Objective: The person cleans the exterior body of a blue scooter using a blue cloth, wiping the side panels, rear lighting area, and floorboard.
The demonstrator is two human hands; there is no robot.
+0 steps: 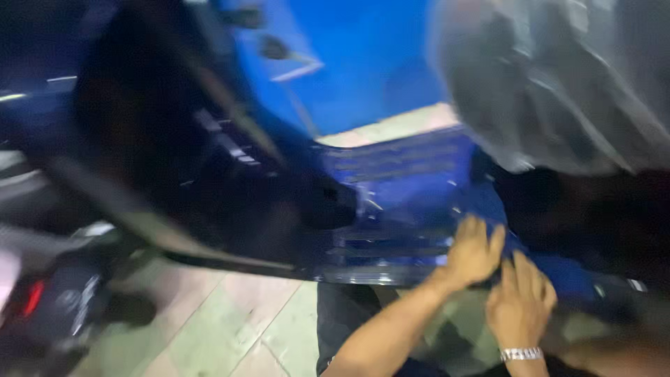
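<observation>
Both hands, left hand [474, 253] and right hand [520, 304], press open-fingered on the scooter's blue footboard panel [405, 202], seemingly seating it; next needs firm, even pressure

Two hands [499, 283], one blue scooter [398, 202], one wristwatch [521, 354].

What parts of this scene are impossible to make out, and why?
- Fingertips of the left hand and right hand, head view: motion blur and their backs hide any grip.
- Edge of the blue scooter panel under the hands: covered.
- Plastic-wrapped seat: cut off by the top edge.
- Dark front bodywork: smeared, unlit.
</observation>
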